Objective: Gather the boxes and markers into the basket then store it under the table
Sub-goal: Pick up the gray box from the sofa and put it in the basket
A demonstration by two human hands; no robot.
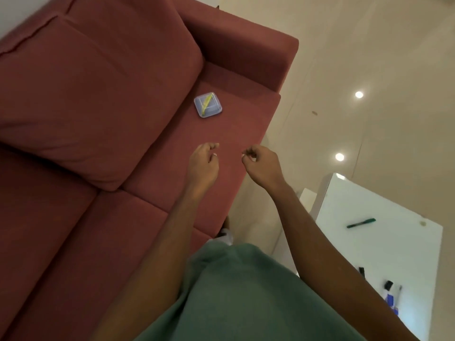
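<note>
A small clear plastic box [208, 105] with something yellow inside lies on the seat of the red sofa [73, 94], near the armrest. My left hand [203, 161] hovers over the seat below the box, fingers loosely curled, holding nothing. My right hand [262, 166] is beside it over the seat's front edge, fingers curled in, empty. A green marker [361, 222] lies on the white table [369, 254] at the right. Another marker with a black cap [391, 291] lies near the table's lower right. No basket is in view.
The sofa's armrest [246, 45] stands beyond the box. Glossy beige floor [369, 70] runs between sofa and table. A small dark object [361, 270] lies on the table. My green clothing [234, 291] fills the bottom of the view.
</note>
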